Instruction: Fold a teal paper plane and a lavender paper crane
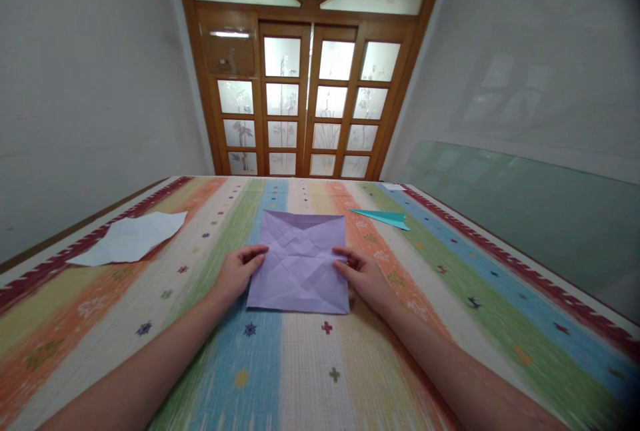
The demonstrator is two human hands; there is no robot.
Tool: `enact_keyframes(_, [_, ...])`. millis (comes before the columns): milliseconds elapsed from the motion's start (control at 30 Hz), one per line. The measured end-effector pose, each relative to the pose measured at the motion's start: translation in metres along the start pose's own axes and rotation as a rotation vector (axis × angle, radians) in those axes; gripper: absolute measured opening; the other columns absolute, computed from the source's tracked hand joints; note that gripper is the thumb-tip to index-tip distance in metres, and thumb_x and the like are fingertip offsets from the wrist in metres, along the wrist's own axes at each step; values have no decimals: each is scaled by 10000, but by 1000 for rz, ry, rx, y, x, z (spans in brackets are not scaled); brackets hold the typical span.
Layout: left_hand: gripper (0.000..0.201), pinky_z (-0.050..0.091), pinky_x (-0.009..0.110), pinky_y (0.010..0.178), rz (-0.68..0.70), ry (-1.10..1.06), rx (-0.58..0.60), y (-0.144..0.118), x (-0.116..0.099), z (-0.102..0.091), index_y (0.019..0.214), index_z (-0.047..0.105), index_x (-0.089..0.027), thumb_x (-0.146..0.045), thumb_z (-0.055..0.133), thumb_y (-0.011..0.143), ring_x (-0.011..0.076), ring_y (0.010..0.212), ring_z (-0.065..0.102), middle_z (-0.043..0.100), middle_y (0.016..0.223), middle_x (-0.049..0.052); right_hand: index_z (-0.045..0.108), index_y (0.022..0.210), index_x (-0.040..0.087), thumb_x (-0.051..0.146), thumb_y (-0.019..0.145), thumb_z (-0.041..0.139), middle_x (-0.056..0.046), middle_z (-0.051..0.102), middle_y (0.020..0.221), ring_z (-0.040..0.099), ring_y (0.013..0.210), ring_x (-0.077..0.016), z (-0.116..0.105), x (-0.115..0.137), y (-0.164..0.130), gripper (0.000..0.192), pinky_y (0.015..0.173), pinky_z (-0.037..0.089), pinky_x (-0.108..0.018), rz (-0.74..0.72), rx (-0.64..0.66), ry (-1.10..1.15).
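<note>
So a creased purple paper square (300, 261) is laid flat on the striped tablecloth (300, 371), right between the two hands. The left hand (239, 272) is rested at the sheet's left edge, fingers (256, 254) curled loosely with the tips touching or maybe lightly pinching that edge; whether the paper is actually gripped can't be told from here. Same deal on the other side: the right hand (364, 274) is set against the right edge, fingers (345, 255) bent inward and laid on the paper's border, not clearly closed on it. Lots of fold lines are seen across the sheet between the fingertips. Well out past the left fingers, a white paper piece (131, 239) is spread on the cloth. Beyond the right fingers, a teal folded paper (385, 218) is lying flat, apart from both hands.
</note>
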State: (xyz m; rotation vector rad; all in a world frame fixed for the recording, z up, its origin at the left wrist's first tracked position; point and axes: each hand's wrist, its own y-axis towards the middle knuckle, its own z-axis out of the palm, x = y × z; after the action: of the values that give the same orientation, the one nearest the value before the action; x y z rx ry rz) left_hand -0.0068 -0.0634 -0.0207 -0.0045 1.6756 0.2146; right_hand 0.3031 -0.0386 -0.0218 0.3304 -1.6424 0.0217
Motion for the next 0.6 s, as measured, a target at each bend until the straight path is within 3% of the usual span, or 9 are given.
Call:
enact_keyframes(133, [451,437,262,630,-34,-33,-4,-1,-6,-1,1048,744,-135,-415,772,696,187,756,629,743,935,100,682,1113,188,378,758,734,6,644,745,538,621,-122,1,4,-1,406,559,407,-241,41,-16,12])
enact_keyframes(333, [467,427,248,589,-24,-45,-7,0,-9,-3,1065,748,-129,-409,785,694,169,680,614,744,880,98,672,1155,217,353,770,734,-12,695,836,590,690,-130,0,4,-1,413,589,431,-235,34,-15,57])
enact_keyframes(600, [335,491,288,683,145,166,-32,-6,-17,-5,1052,768,-187,-373,726,777,240,850,661,745,1036,110,662,1189,210,362,811,705,-42,707,868,631,736,-176,-3,11,-3,409,637,486,-288,-94,-55,-136])
